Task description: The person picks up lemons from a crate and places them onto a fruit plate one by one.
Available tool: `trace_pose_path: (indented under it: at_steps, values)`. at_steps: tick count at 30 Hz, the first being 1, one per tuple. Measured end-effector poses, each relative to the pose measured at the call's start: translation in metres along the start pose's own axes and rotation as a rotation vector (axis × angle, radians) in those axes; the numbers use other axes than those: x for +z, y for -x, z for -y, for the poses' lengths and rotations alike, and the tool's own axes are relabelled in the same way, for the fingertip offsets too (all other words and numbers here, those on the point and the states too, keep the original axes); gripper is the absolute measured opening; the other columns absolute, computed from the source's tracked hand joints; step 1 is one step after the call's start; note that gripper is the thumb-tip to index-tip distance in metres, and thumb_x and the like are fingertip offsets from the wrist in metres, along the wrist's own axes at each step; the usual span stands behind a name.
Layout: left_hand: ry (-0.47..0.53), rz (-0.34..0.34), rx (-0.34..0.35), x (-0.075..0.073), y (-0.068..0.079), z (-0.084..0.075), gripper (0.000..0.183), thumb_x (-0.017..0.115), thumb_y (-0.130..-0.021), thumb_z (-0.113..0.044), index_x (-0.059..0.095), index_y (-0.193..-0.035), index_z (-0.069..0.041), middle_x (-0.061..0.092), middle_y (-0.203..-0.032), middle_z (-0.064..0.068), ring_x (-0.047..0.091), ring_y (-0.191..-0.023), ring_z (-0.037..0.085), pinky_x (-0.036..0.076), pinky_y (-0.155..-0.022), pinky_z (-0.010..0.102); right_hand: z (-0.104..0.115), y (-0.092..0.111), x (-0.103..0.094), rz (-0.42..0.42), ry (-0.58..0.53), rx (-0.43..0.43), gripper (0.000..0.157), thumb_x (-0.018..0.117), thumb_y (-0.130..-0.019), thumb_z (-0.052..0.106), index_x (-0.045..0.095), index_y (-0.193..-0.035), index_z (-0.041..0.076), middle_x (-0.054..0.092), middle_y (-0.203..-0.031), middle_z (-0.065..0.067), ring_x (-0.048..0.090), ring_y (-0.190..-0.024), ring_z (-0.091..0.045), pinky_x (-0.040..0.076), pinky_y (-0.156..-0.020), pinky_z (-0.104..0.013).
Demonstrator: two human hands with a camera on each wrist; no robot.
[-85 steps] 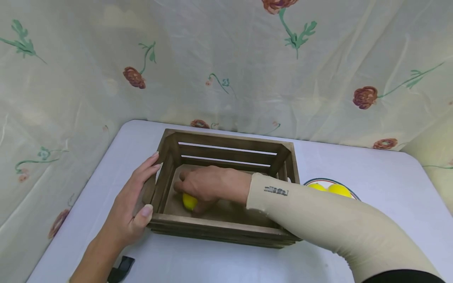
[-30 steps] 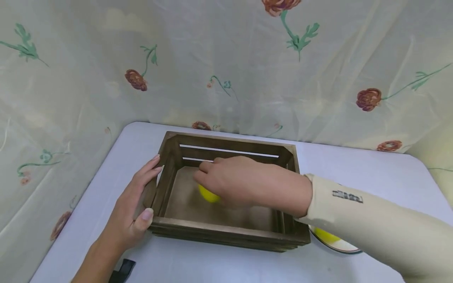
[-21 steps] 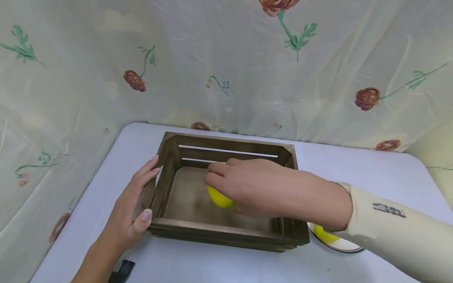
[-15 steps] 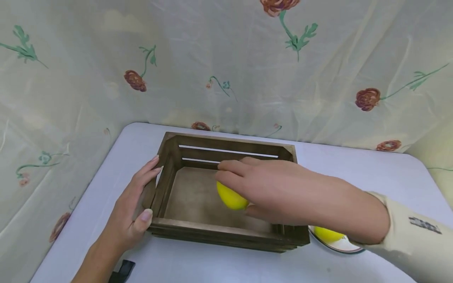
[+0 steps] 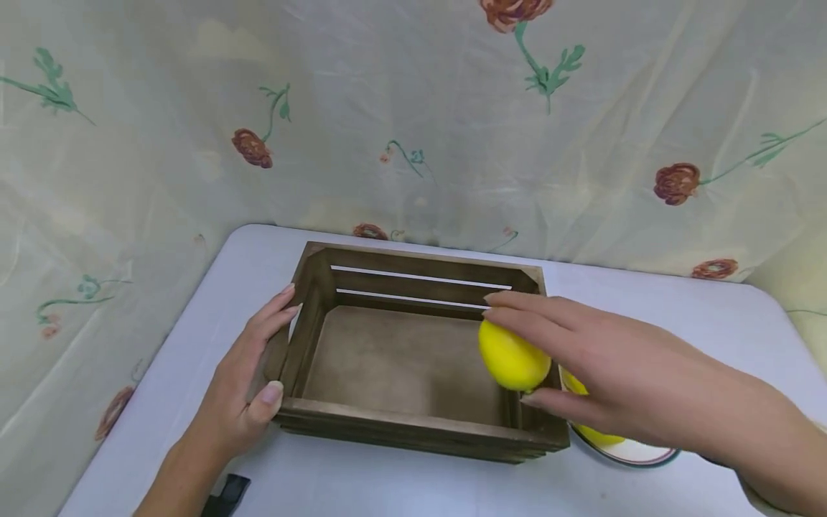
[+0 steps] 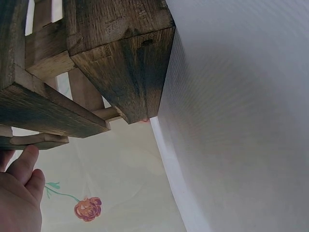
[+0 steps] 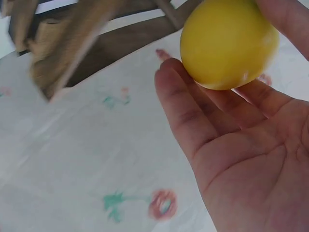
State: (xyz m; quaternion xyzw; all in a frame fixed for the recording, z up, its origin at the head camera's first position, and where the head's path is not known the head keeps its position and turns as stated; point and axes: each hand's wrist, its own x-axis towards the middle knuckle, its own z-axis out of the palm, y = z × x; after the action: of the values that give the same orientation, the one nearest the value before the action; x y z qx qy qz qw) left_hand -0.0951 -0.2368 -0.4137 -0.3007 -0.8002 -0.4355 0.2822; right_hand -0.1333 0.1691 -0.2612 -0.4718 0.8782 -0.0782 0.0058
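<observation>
In the head view my right hand [image 5: 620,366] holds a yellow lemon [image 5: 513,355] between thumb and fingers, above the right end of a brown slatted wooden crate [image 5: 420,424]. The right wrist view shows the lemon [image 7: 229,43] near the fingertips, away from the palm. My left hand [image 5: 242,373] grips the crate's left end, fingers at the rim and thumb by the front corner. In the left wrist view its fingers touch a slat [image 6: 41,140]. The bare crate floor shows in the head view.
A rimmed white plate [image 5: 646,454] with yellow lemons [image 5: 597,434] stands right of the crate, partly hidden by my right hand. Flowered cloth [image 5: 420,108] hangs behind the white table [image 5: 388,488]. A black strap-like object [image 5: 229,495] lies near my left wrist.
My right hand has lifted the lemon off the crate's floor on the left and carried it rightward to the crate's right end. The left hand has stayed on the crate.
</observation>
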Motion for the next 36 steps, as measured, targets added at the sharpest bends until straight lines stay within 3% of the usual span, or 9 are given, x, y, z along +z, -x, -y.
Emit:
trace_pose_path:
  at_steps: [5,8,12,15,19,23,26,30,36]
  values:
    - [-0.007,0.0,-0.002,0.002,-0.001,-0.001,0.079,0.037,-0.107,-0.056,0.047,-0.146,0.012,0.041,-0.159,0.029,0.037,-0.15,0.038,0.025,-0.123,0.035,-0.009,0.038,0.007,-0.033,0.011,0.135,0.094,0.09,-0.081,0.037,0.042,-0.16,0.025,0.043,-0.162,0.003,0.057,-0.134,-0.024,0.059,-0.09,-0.047]
    - [-0.003,0.002,-0.009,0.002,-0.001,-0.002,0.079,0.037,-0.107,-0.056,0.047,-0.147,0.011,0.04,-0.159,0.028,0.037,-0.15,0.038,0.025,-0.123,0.035,-0.013,0.06,0.015,-0.059,0.015,0.209,0.102,0.094,-0.076,0.037,0.039,-0.162,0.026,0.043,-0.162,0.004,0.058,-0.131,-0.023,0.054,-0.098,-0.027]
    - [0.001,0.005,-0.024,0.001,0.0,-0.002,0.079,0.038,-0.107,-0.056,0.046,-0.148,0.01,0.04,-0.16,0.027,0.036,-0.151,0.038,0.024,-0.124,0.035,-0.022,0.086,0.03,-0.109,0.003,0.264,0.107,0.096,-0.07,0.028,0.04,-0.161,0.027,0.044,-0.161,0.005,0.059,-0.125,-0.018,0.028,-0.101,-0.001]
    - [0.002,0.006,-0.026,0.001,0.001,-0.002,0.078,0.038,-0.107,-0.056,0.046,-0.148,0.01,0.039,-0.16,0.027,0.035,-0.151,0.038,0.024,-0.124,0.035,-0.029,0.103,0.043,-0.107,-0.009,0.342,0.107,0.098,-0.069,0.026,0.041,-0.16,0.025,0.045,-0.16,0.0,0.06,-0.12,-0.021,0.042,-0.095,-0.007]
    - [0.006,0.007,-0.024,0.001,0.0,-0.002,0.079,0.037,-0.107,-0.056,0.045,-0.148,0.01,0.039,-0.16,0.027,0.035,-0.151,0.038,0.024,-0.123,0.035,-0.042,0.126,0.067,-0.112,-0.04,0.436,0.106,0.099,-0.068,0.024,0.042,-0.157,0.018,0.046,-0.156,-0.01,0.059,-0.119,-0.03,0.037,-0.096,-0.004]
    - [0.01,0.009,-0.025,0.002,0.0,-0.002,0.079,0.037,-0.107,-0.057,0.045,-0.148,0.01,0.039,-0.16,0.027,0.035,-0.151,0.038,0.024,-0.124,0.035,-0.053,0.146,0.09,-0.115,-0.108,0.487,0.104,0.099,-0.067,0.017,0.041,-0.153,0.008,0.045,-0.152,-0.019,0.053,-0.122,-0.039,0.01,-0.099,0.004]
    - [0.01,0.01,-0.025,0.002,0.0,-0.002,0.079,0.038,-0.107,-0.056,0.045,-0.148,0.011,0.039,-0.16,0.027,0.035,-0.151,0.038,0.024,-0.124,0.035,-0.057,0.155,0.101,-0.039,-0.152,0.573,0.102,0.097,-0.071,0.018,0.038,-0.153,0.003,0.039,-0.152,-0.024,0.049,-0.124,-0.044,0.033,-0.116,-0.021]
    - [0.009,0.006,-0.023,0.001,0.001,-0.002,0.078,0.038,-0.107,-0.055,0.045,-0.148,0.011,0.039,-0.16,0.028,0.035,-0.151,0.038,0.025,-0.123,0.035,-0.058,0.162,0.116,0.054,-0.146,0.673,0.1,0.093,-0.077,0.022,0.033,-0.154,-0.001,0.033,-0.153,-0.029,0.048,-0.125,-0.047,0.048,-0.094,-0.067]
    - [0.021,0.003,-0.017,0.002,0.001,-0.001,0.079,0.038,-0.107,-0.055,0.045,-0.147,0.012,0.039,-0.159,0.029,0.035,-0.151,0.038,0.025,-0.123,0.035,-0.057,0.169,0.139,0.017,-0.066,0.68,0.1,0.094,-0.072,0.021,0.039,-0.152,-0.004,0.038,-0.152,-0.028,0.047,-0.127,-0.047,0.048,-0.103,-0.061]
